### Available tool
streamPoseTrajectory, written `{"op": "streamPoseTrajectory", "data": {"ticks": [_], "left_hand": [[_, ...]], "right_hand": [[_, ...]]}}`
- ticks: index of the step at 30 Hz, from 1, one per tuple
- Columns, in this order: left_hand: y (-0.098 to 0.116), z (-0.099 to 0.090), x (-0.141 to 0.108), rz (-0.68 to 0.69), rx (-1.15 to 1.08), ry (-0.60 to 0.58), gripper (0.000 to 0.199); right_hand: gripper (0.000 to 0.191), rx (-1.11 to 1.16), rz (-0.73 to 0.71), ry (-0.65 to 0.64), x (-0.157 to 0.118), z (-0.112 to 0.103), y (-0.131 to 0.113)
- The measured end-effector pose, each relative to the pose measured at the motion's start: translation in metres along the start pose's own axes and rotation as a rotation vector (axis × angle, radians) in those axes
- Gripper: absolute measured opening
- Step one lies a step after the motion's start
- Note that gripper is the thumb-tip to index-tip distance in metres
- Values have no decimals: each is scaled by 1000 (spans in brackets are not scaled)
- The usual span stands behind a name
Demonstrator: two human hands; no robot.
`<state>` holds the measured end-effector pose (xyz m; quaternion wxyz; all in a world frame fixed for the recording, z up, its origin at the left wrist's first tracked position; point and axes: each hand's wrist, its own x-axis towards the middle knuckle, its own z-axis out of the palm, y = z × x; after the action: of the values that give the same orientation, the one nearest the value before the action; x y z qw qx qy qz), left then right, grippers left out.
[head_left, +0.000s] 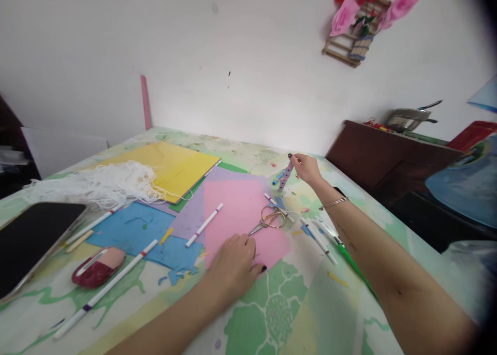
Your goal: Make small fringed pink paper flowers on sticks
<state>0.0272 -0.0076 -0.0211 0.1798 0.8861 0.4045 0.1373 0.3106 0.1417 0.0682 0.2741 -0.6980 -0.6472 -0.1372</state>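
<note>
My left hand [233, 263] lies on the near edge of a pink paper sheet [236, 205], fingers resting on it and thumb spread to the right. Just beyond those fingertips, gold-handled scissors [268, 222] lie on the same sheet with their blades pointing toward the hand. Farther back on the right, my right hand [305, 167] pinches the top of a narrow purple strip with dark spots [286, 178]. A small blue item [278, 178] lies beside that strip. A white marker [204, 224] with purple bands rests across the pink and purple sheets.
White string [112, 181] is heaped on yellow paper [174, 163] at the left. Blue paper [135, 231], a phone [31, 241], a maroon and pink case [99, 267] and several white markers lie nearby. A green pen [351, 262] sits under my right forearm. A wall stands behind.
</note>
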Motion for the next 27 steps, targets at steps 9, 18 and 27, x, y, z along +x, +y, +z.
{"op": "streamPoseTrajectory", "data": {"ticks": [9, 18, 27], "left_hand": [[2, -5, 0, 1, 8, -13, 15], [3, -5, 0, 18, 5, -3, 15], [2, -6, -1, 3, -14, -12, 18]], "right_hand": [[29, 1, -12, -41, 1, -8, 5], [28, -3, -11, -33, 1, -11, 0], [31, -11, 27, 31, -8, -20, -11]]}}
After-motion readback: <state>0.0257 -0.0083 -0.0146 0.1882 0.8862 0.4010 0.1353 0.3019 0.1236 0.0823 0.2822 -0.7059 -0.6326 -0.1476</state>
